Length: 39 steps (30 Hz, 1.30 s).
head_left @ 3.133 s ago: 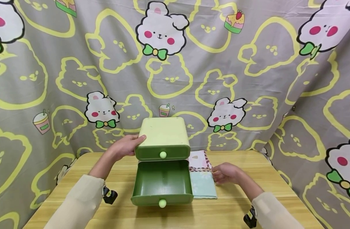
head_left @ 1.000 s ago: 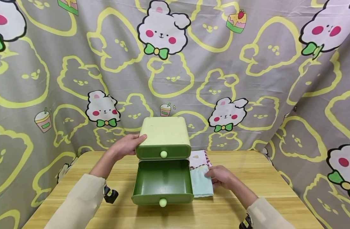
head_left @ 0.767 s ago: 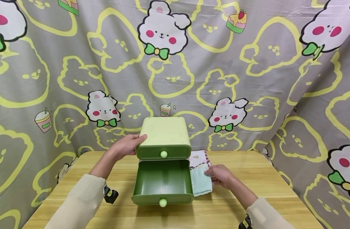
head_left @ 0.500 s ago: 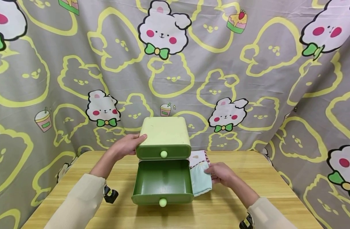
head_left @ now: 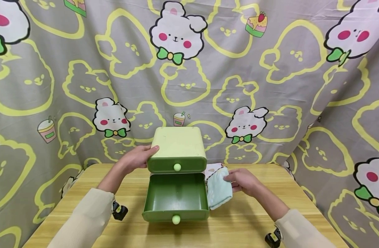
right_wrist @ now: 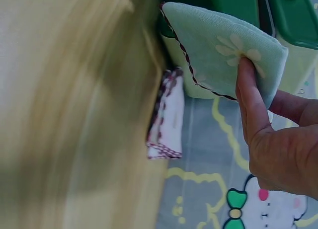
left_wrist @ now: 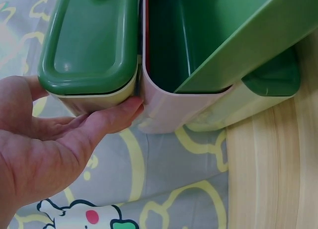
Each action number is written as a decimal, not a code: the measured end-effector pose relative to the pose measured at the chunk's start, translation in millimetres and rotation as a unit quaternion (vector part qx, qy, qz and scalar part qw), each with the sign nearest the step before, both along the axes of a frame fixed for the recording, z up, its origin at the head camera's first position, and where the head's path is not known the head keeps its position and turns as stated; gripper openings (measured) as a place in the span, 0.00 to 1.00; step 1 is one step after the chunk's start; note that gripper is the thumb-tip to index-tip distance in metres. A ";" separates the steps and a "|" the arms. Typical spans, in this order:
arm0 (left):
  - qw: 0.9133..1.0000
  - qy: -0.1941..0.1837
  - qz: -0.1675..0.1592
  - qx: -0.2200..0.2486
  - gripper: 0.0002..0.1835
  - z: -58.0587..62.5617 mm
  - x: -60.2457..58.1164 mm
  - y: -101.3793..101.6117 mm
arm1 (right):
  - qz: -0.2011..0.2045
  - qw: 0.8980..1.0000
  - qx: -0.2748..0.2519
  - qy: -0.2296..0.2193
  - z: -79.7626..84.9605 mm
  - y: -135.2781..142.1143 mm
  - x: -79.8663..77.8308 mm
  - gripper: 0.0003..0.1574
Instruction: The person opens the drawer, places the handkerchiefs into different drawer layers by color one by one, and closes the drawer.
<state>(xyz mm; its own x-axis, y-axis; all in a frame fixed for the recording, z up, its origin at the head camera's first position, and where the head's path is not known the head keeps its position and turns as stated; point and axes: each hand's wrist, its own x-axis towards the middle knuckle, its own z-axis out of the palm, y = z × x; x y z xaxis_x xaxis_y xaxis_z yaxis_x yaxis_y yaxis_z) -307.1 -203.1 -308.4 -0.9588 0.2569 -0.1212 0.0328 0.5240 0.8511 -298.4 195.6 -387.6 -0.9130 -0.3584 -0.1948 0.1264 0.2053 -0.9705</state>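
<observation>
A small drawer unit (head_left: 177,141) with a pale yellow top and green fronts stands on the table. Its upper drawer (head_left: 164,166) is closed, while the drawer below (head_left: 177,193) is pulled out with bare green inside. My left hand (head_left: 136,158) grips the unit's upper left side, its digits spread over the corner in the left wrist view. Between thumb and fingers, my right hand (head_left: 245,182) pinches a folded light-blue cloth (right_wrist: 223,50) with a flower on it, raised and tilted right of the pulled-out drawer. Behind lies a folded white cloth (right_wrist: 171,117) with a red-checked border.
The wooden table (head_left: 124,220) extends in front and to both sides of the unit. A grey curtain (head_left: 189,93) with cartoon rabbits hangs close behind. Another green drawer front (left_wrist: 273,75) shows under the pulled-out one in the left wrist view.
My right hand has taken hold of the light-blue cloth, lifted it off the table and tilted it, leaving the white cloth behind. My left hand stays on the unit.
</observation>
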 end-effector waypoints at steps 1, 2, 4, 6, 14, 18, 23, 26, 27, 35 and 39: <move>1.000 0.000 0.000 -0.001 0.36 -0.1 0.0 -0.1 | 0.002 1.000 0.003 0.004 3.8 0.5 0.6 0.14; 1.000 0.001 0.000 -0.001 0.36 -0.1 0.0 -0.2 | 0.004 1.000 0.006 0.008 7.9 0.9 1.4 0.15; 1.000 0.001 0.001 -0.001 0.36 -0.1 0.1 -0.2 | 0.005 1.000 0.006 0.014 15.8 1.6 3.1 0.18; 1.000 0.001 0.000 -0.001 0.36 0.2 0.3 -0.2 | 0.005 1.000 0.011 0.019 24.2 2.1 5.1 0.19; 1.000 0.000 -0.002 0.004 0.36 -0.4 -0.6 -0.7 | 0.024 0.999 0.004 0.037 57.4 -0.8 16.1 0.16; 1.000 0.001 -0.004 0.009 0.36 -0.8 -0.7 -0.9 | 0.038 0.998 0.008 0.046 70.4 -5.3 22.9 0.19; 1.000 -0.001 0.003 0.008 0.35 -1.1 -1.3 -1.3 | 0.046 0.998 0.004 0.047 81.0 -15.9 32.0 0.21; 1.000 0.000 0.003 0.008 0.35 -1.2 -1.3 -1.5 | 0.052 0.998 -0.003 0.046 84.5 -24.4 36.9 0.21; 1.000 -0.001 0.004 0.008 0.35 -1.3 -1.4 -1.5 | 0.054 0.997 -0.005 0.047 85.2 -27.3 38.3 0.21; 1.000 0.001 0.005 0.003 0.35 -1.4 -1.5 -1.3 | 0.069 0.997 -0.029 0.036 85.4 -50.7 44.2 0.19; 1.000 0.002 0.004 0.002 0.36 -1.5 -1.9 -1.3 | 0.075 0.996 -0.044 0.026 82.8 -63.1 45.9 0.20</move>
